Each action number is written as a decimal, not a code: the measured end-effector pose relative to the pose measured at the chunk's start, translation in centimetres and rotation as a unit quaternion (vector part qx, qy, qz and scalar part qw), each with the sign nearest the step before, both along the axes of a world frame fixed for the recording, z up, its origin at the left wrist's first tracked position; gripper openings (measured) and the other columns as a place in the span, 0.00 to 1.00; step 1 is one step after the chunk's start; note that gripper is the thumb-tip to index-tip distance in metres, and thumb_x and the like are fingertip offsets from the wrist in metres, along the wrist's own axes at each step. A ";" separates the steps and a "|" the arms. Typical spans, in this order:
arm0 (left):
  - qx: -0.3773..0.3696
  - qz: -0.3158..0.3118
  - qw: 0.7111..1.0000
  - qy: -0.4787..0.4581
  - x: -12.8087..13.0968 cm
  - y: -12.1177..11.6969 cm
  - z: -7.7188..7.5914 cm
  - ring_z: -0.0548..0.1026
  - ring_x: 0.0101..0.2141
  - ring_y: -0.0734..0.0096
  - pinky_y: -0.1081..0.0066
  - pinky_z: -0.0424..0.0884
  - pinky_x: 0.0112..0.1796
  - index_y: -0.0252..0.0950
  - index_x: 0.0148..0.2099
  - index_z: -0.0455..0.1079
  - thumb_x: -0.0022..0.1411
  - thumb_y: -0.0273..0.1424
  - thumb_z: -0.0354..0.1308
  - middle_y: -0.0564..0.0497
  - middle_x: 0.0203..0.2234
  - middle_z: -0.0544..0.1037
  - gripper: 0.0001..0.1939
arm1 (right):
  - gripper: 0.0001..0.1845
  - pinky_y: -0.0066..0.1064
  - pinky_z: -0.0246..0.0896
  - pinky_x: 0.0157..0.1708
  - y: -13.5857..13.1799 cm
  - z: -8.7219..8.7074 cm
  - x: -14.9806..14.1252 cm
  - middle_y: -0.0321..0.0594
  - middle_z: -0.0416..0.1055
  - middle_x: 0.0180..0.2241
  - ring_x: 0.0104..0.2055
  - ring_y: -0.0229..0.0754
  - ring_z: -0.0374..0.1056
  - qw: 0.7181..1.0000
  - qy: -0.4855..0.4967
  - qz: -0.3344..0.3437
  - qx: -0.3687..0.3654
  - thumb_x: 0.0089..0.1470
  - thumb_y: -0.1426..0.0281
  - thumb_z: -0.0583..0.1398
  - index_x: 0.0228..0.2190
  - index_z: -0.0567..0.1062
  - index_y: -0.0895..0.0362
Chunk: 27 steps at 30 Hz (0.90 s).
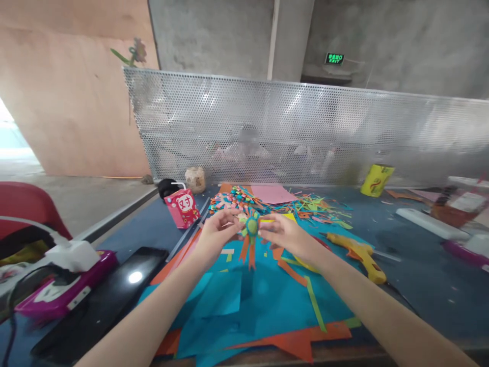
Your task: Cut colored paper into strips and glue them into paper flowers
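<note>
Between my two hands, above the table, is a small rosette [251,226] in blue and green with two orange ribbon tails hanging down. The fingers of my left hand [221,229] pinch its left side. From the right, my right hand [284,233] grips its other edge with thumb and fingertips. Below it lie blue sheets [267,311], an orange strip [292,271] and a green strip [316,304]. A heap of small coloured pieces [233,196] sits just behind my hands.
A yellow glue gun [359,255] lies to the right, its cord trailing forward. To the left are a black phone [110,300], a purple power strip [76,290] and a red drink carton [182,208]. A perforated metal screen [286,132] closes the back; a yellow can [377,180] stands before it.
</note>
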State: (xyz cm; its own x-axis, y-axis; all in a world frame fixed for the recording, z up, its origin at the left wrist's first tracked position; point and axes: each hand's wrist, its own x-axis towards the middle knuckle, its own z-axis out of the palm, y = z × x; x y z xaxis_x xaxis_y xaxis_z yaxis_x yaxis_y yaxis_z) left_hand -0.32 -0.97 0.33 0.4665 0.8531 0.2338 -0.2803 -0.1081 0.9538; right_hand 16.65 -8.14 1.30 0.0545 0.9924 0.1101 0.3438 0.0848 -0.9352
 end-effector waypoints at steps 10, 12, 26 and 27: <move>0.022 0.063 0.997 -0.034 0.4 0.5 0.0 0.70 0.25 0.79 0.77 0.70 0.27 0.35 0.34 0.66 0.44 0.30 0.63 0.57 0.24 0.68 0.13 | 0.11 0.25 0.60 0.24 1.2 -0.6 0.8 0.33 0.68 0.22 0.21 0.31 0.63 0.988 0.143 -0.045 0.041 0.40 0.65 0.62 0.25 0.68 0.58; 0.020 0.078 0.996 -0.028 0.5 0.5 -0.1 0.70 0.25 0.80 0.78 0.70 0.27 0.35 0.34 0.66 0.44 0.30 0.63 0.57 0.24 0.68 0.13 | 0.10 0.26 0.59 0.24 1.2 -0.4 1.5 0.34 0.69 0.23 0.22 0.32 0.63 0.990 0.110 -0.061 0.058 0.42 0.64 0.60 0.25 0.68 0.58; -0.028 0.104 0.992 0.065 0.8 1.3 -2.4 0.70 0.26 0.78 0.74 0.70 0.29 0.34 0.33 0.65 0.42 0.34 0.63 0.57 0.24 0.68 0.15 | 0.25 0.47 0.44 0.49 -0.1 -1.6 3.2 0.40 0.70 0.44 0.49 0.49 0.60 0.888 -0.449 0.061 0.078 0.45 0.69 0.59 0.48 0.65 0.46; -0.035 0.109 0.991 0.070 0.8 1.4 -2.4 0.70 0.25 0.78 0.74 0.70 0.28 0.34 0.33 0.65 0.41 0.34 0.63 0.57 0.23 0.68 0.16 | 0.24 0.49 0.42 0.49 -0.3 -1.6 3.0 0.41 0.69 0.45 0.50 0.50 0.59 0.877 -0.472 0.061 0.069 0.46 0.69 0.59 0.47 0.66 0.47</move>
